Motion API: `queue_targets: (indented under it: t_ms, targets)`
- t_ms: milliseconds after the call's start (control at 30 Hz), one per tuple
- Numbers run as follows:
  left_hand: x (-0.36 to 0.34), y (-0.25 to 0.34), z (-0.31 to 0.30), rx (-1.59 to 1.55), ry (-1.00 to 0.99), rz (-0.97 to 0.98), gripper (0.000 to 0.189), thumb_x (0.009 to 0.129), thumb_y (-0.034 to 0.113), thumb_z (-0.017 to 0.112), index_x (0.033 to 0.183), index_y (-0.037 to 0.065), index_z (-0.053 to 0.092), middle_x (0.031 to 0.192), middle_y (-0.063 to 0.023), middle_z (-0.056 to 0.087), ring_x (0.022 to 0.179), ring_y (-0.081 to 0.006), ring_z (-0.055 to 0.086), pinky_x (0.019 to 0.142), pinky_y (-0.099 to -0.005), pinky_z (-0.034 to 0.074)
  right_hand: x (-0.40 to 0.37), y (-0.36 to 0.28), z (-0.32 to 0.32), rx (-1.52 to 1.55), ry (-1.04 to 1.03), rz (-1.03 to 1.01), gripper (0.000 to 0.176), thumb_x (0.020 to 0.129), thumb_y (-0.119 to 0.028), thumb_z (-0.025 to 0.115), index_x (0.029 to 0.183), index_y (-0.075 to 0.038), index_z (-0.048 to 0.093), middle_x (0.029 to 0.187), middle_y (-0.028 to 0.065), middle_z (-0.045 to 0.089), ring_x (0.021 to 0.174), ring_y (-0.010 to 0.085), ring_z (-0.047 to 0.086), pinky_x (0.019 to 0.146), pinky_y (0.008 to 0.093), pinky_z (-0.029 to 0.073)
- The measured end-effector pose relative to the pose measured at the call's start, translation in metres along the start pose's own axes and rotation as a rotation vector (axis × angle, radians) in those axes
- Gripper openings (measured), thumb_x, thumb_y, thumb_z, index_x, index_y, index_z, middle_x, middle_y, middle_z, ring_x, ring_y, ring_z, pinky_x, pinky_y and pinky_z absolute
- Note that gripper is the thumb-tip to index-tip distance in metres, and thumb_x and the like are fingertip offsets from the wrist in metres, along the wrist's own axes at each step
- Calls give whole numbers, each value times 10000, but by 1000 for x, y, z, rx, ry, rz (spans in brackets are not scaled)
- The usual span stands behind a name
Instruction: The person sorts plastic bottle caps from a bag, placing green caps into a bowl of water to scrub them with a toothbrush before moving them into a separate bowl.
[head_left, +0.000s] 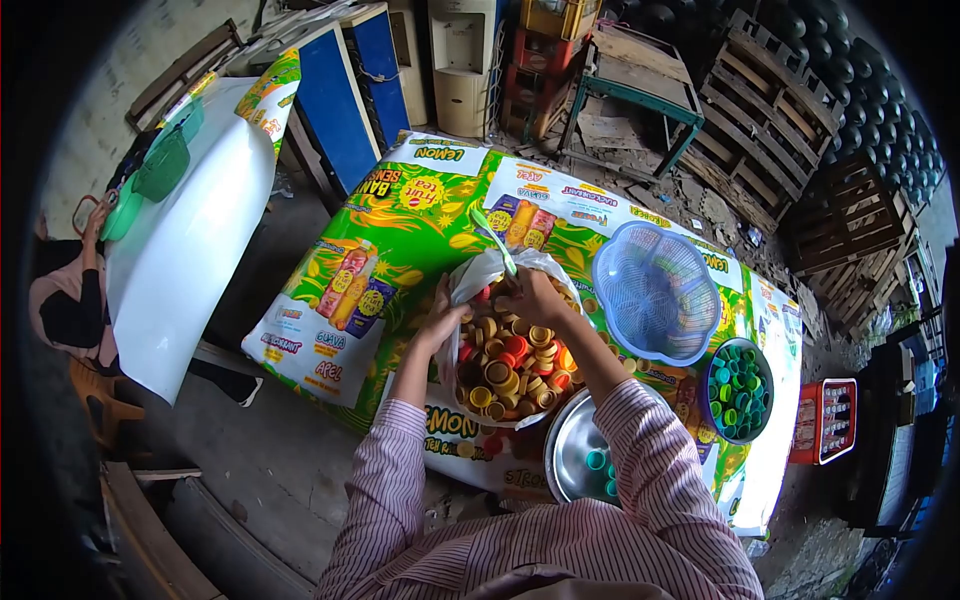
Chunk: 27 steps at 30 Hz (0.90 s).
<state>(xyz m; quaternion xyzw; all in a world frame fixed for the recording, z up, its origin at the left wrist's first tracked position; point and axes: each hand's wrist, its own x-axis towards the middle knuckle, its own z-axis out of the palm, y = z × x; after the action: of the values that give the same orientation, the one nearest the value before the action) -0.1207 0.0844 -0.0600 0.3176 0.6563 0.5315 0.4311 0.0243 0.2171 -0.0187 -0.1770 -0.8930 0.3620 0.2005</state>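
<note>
A white plastic bag (487, 268), full of yellow, orange and red bottle caps (508, 372), sits on the printed table cover in front of me. My left hand (441, 318) has its fingers closed on the bag's left rim. Over the bag's far side, my right hand (537, 298) is closed around a slim green tool (495, 243) that sticks up and away from me; its exact kind is not clear. Near my right forearm is a metal bowl (567, 462) with several teal caps (597, 460), partly hidden by my sleeve.
A blue plastic basket (655, 292) and a dark bowl of green caps (738, 390) stand right on the table cover (420, 225). Farther left, another person (75, 290) sits at a white-covered table with green baskets (165, 165). Pallets (770, 110) and a small table (640, 75) stand behind.
</note>
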Motion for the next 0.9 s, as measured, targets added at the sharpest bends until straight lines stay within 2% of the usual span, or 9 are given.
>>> queue_targets:
  t_ms: [100,133,200,233,300,367,500,633,900]
  targets:
    - [0,5,3,382,55,31,961,745,235,619,1352,-27,-79,1403,-215,138,1294,-293,194,1050,-346,184,-2,-16,-19,190,-131,249,300,653,-166,720,808,11,533,749,86,597,699,137,562,617,295,442]
    - [-1,8,4,608,70,29,998,753,290,634,1343,-34,-103,1406,-231,113,1304,-319,164,1064,-361,158,-4,-11,-17,190,-130,249,300,653,-166,720,808,11,533,749,86,597,699,137,562,617,295,442]
    - [-5,8,9,585,140,117,997,721,292,662,1362,3,-46,1368,-248,178,1263,-365,217,1037,-447,193,-7,3,-10,364,59,266,302,606,-134,716,806,22,553,759,116,627,690,186,597,622,316,470]
    - [-11,17,13,767,254,252,911,698,262,665,1354,28,79,1311,-219,267,1213,-346,272,983,-459,234,-9,5,-11,589,45,307,276,631,-77,692,839,12,533,795,107,628,720,175,598,641,297,472]
    - [-13,23,19,946,366,389,837,675,233,668,1347,53,203,1253,-189,357,1163,-328,327,930,-471,276,-17,8,-14,477,156,211,267,643,-42,675,853,12,518,832,110,624,760,170,599,669,292,477]
    - [-10,21,21,1102,22,604,562,617,191,663,1145,93,497,1072,-103,465,1017,-270,390,802,-424,297,-20,9,-14,364,262,118,262,654,-6,657,866,13,504,870,114,620,800,164,600,698,287,481]
    - [-17,25,29,1219,90,393,334,597,267,672,895,121,627,989,-68,456,1004,-238,361,768,-385,268,-25,-1,-23,721,317,144,289,675,84,642,828,-3,413,924,99,587,911,169,578,822,290,472]
    - [-13,27,30,1330,18,325,414,581,314,678,945,124,617,1026,-86,413,1004,-260,326,784,-380,255,-25,-13,-34,999,348,263,346,725,65,642,756,-70,326,926,117,575,890,164,580,788,288,493]
    - [-11,20,30,1287,-23,296,434,570,265,692,972,128,608,1003,-76,407,1031,-253,319,808,-390,256,-33,-22,-32,1042,368,234,300,769,44,606,744,-71,330,852,84,575,851,156,585,770,286,497]
